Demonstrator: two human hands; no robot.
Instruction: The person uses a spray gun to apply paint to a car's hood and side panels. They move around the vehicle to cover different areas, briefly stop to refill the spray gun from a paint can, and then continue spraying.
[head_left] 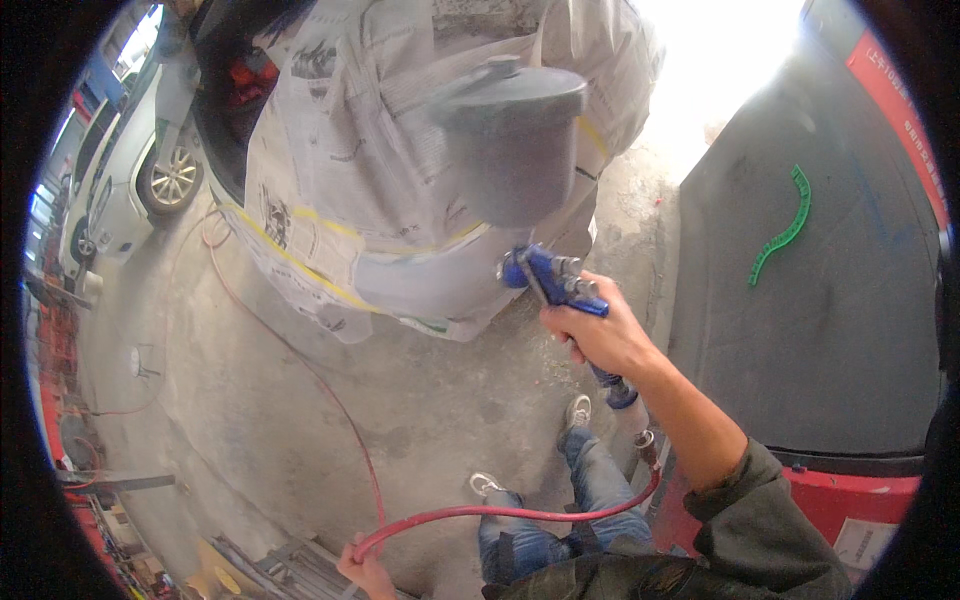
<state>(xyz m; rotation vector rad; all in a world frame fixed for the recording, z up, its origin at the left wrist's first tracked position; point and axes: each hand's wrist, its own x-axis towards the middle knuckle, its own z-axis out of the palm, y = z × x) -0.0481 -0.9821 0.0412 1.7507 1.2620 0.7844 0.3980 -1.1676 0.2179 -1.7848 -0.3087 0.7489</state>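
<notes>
My right hand (605,330) is wrapped round the handle of a blue spray gun (550,275), which has a large grey paint cup (515,145) on top. The gun points toward a car part masked with newspaper (370,130), where a pale unmasked strip (430,280) shows between yellow tape lines. From the base of the gun a red air hose (520,515) curves across my legs to the lower left. There my left hand (368,570) is closed on the hose, partly cut off by the lower edge.
A white car (130,180) stands at the far left. The hose trails over the concrete floor (270,420). To my right is a dark board (820,330) with a curved green strip (795,225). Metal lengths (290,570) lie at the lower left.
</notes>
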